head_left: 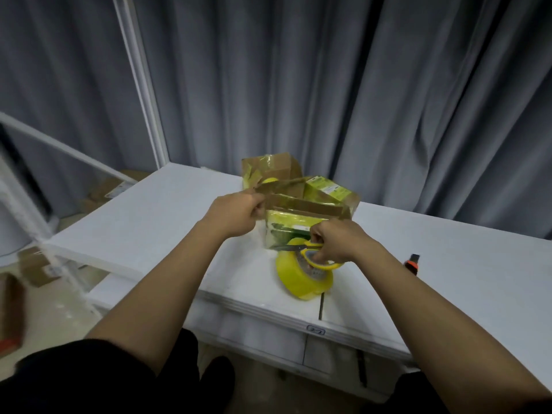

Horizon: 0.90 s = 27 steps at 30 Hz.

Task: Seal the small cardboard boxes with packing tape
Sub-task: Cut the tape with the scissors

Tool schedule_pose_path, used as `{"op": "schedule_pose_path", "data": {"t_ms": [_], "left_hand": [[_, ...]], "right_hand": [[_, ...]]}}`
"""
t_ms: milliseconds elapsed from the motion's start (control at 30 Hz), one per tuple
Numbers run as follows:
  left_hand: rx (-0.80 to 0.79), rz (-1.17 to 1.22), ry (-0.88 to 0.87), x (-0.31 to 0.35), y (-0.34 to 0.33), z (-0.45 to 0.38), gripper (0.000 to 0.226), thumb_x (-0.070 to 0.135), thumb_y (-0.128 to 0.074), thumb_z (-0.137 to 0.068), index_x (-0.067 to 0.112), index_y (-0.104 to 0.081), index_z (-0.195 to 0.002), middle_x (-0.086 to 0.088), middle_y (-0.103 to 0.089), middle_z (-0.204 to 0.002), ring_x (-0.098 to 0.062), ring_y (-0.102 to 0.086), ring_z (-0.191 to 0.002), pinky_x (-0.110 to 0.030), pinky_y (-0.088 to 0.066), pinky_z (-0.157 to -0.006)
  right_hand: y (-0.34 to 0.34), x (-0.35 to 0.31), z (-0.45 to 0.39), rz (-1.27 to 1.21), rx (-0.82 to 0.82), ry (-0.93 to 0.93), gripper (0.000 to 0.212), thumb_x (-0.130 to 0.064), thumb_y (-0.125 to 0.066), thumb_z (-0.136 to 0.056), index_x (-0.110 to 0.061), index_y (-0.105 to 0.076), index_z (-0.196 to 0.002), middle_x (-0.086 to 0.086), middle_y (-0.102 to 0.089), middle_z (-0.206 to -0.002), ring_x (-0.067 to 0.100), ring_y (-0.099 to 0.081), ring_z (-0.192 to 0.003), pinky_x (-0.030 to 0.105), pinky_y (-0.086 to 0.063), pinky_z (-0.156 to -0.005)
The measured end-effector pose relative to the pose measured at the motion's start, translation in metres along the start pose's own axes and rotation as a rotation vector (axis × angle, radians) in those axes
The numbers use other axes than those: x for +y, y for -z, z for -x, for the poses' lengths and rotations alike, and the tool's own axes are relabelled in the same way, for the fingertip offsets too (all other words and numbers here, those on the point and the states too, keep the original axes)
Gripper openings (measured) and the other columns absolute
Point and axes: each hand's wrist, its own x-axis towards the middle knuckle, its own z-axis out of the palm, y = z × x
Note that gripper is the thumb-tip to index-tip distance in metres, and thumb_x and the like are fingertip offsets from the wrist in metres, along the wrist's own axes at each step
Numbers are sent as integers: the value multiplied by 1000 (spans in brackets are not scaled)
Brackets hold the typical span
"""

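Over tape roll [304,279]: right hand [337,243] grips scissors [313,252]; left hand [239,213] pinches tape strip [304,206].

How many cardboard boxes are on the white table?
3, I think: the front box between both hands, a second box right behind it, and a back box nearest the curtain. They overlap, so another might be hidden.

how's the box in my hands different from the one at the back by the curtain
The near box is gripped by the left hand and right hand; the rear box sits untouched. The near box's front is covered in yellowish tape; the rear box shows more bare brown cardboard. Both rest on the white table.
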Motion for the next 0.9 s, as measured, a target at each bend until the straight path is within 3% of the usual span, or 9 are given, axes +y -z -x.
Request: {"op": "schedule_pose_path", "data": {"t_ms": [233, 333, 500, 600, 800, 900], "left_hand": [[13, 195, 179, -63, -44, 36, 14, 15, -43, -94, 21, -56, -94, 4, -58, -103, -17, -52, -81, -28, -36, -66], [105, 291, 273, -76, -47, 37, 13, 19, -45, -92, 26, -56, -89, 8, -58, -103, -16, -57, -82, -28, -39, -67], [182, 397, 342, -68, -48, 32, 11, 20, -46, -92, 27, -52, -87, 10, -61, -102, -17, -58, -83, -30, -41, -67], [233, 421, 319, -49, -42, 25, 8, 21, -45, -93, 25, -52, -89, 8, -62, -98, -18, -58, -82, -29, -39, -64], [204, 475, 170, 13, -22, 8, 11, 28, -46, -91, 28, -51, -81, 10, -62, -84, -18, -59, -80, -32, -46, -68], [139, 608, 149, 47, -19, 0, 12, 27, -48, -90, 25, -55, -81, 7, -65, -83, -17, -63, -81, -39, -53, -76]], "right_hand": [[-20, -38, -28, 120, -17, 59, 26, -45, -64, -78, -24, -49, -76, -5, -52, -75, 23, -51, -74, 28, -25, -53], [-24, -33, -24, 38, 48, 38, 31, -52, -58, -82, -26, -43, -80, -8, -50, -74, 23, -55, -81, 31, -27, -66], [-45, -10, 13, -96, 142, -52, 39, -62, -56, -80, -26, -41, -84, -12, -52, -70, 23, -55, -75, 34, -29, -70], [-55, 8, 38, -117, 103, -171, 42, -64, -54, -79, -26, -40, -88, -13, -52, -71, 22, -52, -74, 36, -30, -77], [-74, 43, 84, -170, 167, -530, 36, -57, -54, -84, -23, -45, -91, -11, -52, -77, 18, -49, -74, 34, -29, -74], [-86, 57, 97, -245, 46, -718, 36, -55, -52, -85, -20, -45, -87, -5, -54, -84, 20, -52, -80, 34, -32, -74]]}}
